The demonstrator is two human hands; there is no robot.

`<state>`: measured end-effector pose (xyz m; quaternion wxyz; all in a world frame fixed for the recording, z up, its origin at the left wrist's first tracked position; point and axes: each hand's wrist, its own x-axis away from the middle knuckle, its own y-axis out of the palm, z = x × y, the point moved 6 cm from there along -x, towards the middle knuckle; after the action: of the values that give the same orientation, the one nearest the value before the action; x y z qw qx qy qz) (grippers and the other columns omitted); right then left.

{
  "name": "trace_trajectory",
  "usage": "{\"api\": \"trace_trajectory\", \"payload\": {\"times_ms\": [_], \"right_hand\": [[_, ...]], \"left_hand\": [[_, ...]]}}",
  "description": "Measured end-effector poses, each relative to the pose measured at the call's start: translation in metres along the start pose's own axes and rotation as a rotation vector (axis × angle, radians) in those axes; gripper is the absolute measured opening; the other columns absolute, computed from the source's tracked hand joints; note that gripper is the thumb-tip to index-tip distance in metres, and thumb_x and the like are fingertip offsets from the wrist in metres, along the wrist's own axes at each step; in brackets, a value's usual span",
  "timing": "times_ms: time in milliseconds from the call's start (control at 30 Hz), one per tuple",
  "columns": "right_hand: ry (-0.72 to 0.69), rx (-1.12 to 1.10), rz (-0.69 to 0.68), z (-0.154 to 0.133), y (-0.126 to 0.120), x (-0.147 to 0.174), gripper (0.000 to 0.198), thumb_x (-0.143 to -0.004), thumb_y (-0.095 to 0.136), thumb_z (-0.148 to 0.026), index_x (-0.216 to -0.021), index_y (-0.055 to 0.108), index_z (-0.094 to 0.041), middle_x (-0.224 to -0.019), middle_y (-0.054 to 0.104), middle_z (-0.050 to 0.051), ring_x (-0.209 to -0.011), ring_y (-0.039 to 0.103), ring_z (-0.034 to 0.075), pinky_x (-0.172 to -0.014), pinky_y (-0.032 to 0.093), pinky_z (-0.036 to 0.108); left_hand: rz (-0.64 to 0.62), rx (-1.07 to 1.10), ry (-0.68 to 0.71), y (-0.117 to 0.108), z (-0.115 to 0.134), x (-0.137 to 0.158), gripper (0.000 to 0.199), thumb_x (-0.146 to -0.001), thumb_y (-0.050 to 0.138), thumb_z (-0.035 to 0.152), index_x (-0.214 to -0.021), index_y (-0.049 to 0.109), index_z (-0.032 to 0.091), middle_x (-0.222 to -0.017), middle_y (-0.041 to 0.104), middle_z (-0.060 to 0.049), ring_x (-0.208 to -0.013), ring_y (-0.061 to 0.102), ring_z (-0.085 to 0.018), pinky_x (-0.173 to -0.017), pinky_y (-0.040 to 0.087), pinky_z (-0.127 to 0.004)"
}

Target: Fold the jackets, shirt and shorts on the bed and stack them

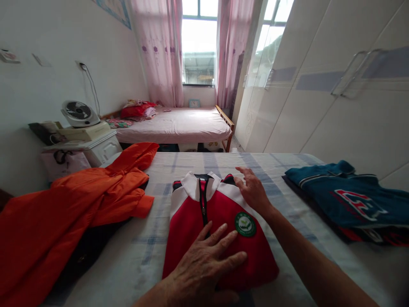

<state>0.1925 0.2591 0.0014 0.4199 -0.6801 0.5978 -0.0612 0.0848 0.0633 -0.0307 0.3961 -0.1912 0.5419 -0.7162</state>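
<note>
Currently, folded red jacket [185,238] lies on bed [150,234] beneath open, spread fingers of left hand [203,266], while parted, loosely bent fingers of right hand [252,189] are at its shoulder [229,179] near collar [213,185], can't tell if touching.

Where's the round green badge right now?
In the head view, the green badge is low, right of centre, on the front of the red-and-white jacket, between the left hand and the right hand.
</note>
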Motion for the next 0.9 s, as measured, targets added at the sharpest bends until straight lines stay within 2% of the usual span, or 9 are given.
{"api": "trace_trajectory", "payload": {"times_ms": [100,200,333,400,500,567,700,767,900], "right_hand": [[-0.171,0.132,-0.126,-0.014,0.015,0.021,0.047,-0.089,0.042,-0.035,-0.132,0.048,-0.018,-0.139,0.046,0.013,-0.132,0.037,0.026,-0.108,0.029,0.046],[-0.134,0.209,-0.319,0.002,0.042,0.037,0.049,-0.09,0.04,-0.039,-0.133,0.048,-0.015,-0.143,0.042,0.016,-0.134,0.034,0.028,-0.108,0.027,0.05],[-0.089,0.088,-0.316,0.014,0.044,0.035,0.048,-0.09,0.039,-0.037,-0.131,0.05,-0.015,-0.144,0.04,0.014,-0.135,0.033,0.025,-0.111,0.025,0.047],[0.044,-0.045,-0.219,0.021,0.027,0.031,0.048,-0.087,0.042,-0.038,-0.129,0.051,-0.016,-0.143,0.042,0.014,-0.133,0.036,0.025,-0.109,0.029,0.046],[0.4,-0.293,-0.157,0.038,0.0,0.038,0.048,-0.084,0.049,-0.039,-0.126,0.051,-0.016,-0.134,0.05,0.015,-0.119,0.052,0.026,-0.094,0.046,0.042],[0.579,-0.484,-0.289,0.043,-0.006,0.051,0.044,-0.083,0.055,-0.041,-0.119,0.054,-0.016,-0.122,0.059,0.014,-0.102,0.061,0.023,-0.079,0.053,0.035],[0.711,-0.806,-0.58,0.033,-0.004,0.068,0.032,-0.081,0.063,-0.04,-0.098,0.063,-0.014,-0.097,0.069,0.01,-0.079,0.065,0.016,-0.064,0.053,0.025],[0.763,-0.927,-0.599,0.028,0.0,0.067,0.027,-0.082,0.063,-0.034,-0.096,0.064,-0.012,-0.091,0.071,0.009,-0.074,0.066,0.015,-0.064,0.054,0.024],[0.886,-1.161,-0.703,0.013,0.019,0.063,0.027,-0.088,0.055,-0.029,-0.104,0.061,-0.008,-0.087,0.072,0.009,-0.078,0.068,0.016,-0.078,0.055,0.03]], "left_hand": [[0.003,0.03,-0.001,0.001,0.0,0.001,0.061,-0.085,0.041,0.061,-0.141,0.03,0.039,-0.153,0.027,-0.003,-0.141,0.02,-0.03,-0.112,0.013,-0.057],[0.003,0.049,-0.004,0.001,0.0,0.001,0.061,-0.085,0.041,0.061,-0.141,0.032,0.038,-0.152,0.03,-0.003,-0.141,0.022,-0.03,-0.112,0.013,-0.057],[0.025,0.056,-0.001,-0.001,0.0,0.0,0.061,-0.084,0.044,0.059,-0.14,0.034,0.037,-0.152,0.031,-0.005,-0.14,0.023,-0.031,-0.112,0.013,-0.058],[0.041,0.06,0.008,-0.003,0.0,0.0,0.062,-0.084,0.047,0.059,-0.14,0.036,0.036,-0.152,0.031,-0.006,-0.14,0.023,-0.031,-0.112,0.014,-0.057],[0.066,0.062,0.016,-0.004,0.0,0.001,0.062,-0.083,0.047,0.06,-0.139,0.038,0.034,-0.15,0.035,-0.006,-0.139,0.025,-0.03,-0.113,0.015,-0.056],[0.097,0.059,0.018,-0.006,0.0,0.001,0.059,-0.083,0.047,0.06,-0.137,0.042,0.034,-0.148,0.038,-0.006,-0.138,0.028,-0.029,-0.113,0.017,-0.054],[0.184,0.081,0.006,-0.012,-0.001,-0.001,0.044,-0.087,0.048,0.048,-0.128,0.053,0.031,-0.138,0.053,-0.005,-0.132,0.04,-0.025,-0.113,0.021,-0.051],[0.222,0.102,-0.011,-0.016,-0.002,-0.001,0.037,-0.09,0.046,0.039,-0.124,0.057,0.027,-0.131,0.058,-0.005,-0.127,0.047,-0.022,-0.113,0.025,-0.047],[0.291,0.092,0.0,-0.021,-0.005,0.0,0.033,-0.092,0.043,0.03,-0.12,0.059,0.023,-0.124,0.063,-0.006,-0.117,0.056,-0.02,-0.109,0.034,-0.044]]}}
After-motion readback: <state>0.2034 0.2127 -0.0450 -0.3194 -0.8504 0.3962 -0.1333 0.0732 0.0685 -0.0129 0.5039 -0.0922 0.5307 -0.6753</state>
